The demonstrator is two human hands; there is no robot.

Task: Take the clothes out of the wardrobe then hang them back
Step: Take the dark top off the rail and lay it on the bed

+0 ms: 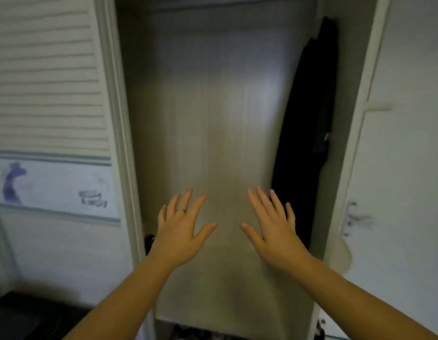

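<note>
The wardrobe (124,133) stands open in front of me, its pale wood-grain back panel (213,114) bare across most of the width. Dark clothes (308,119) hang bunched against the right inner side. A rail is faintly visible at the very top. My left hand (178,231) and my right hand (274,231) are both raised side by side at the lower middle of the opening, palms forward, fingers spread, holding nothing. The right hand is just left of the dark clothes, apart from them. The picture is blurred.
A louvred white door panel (46,77) is on the left, with a decorated strip (53,187) below it. The open white wardrobe door (404,168) with a metal handle (353,219) is on the right. Some items lie dimly at the wardrobe's bottom (188,333).
</note>
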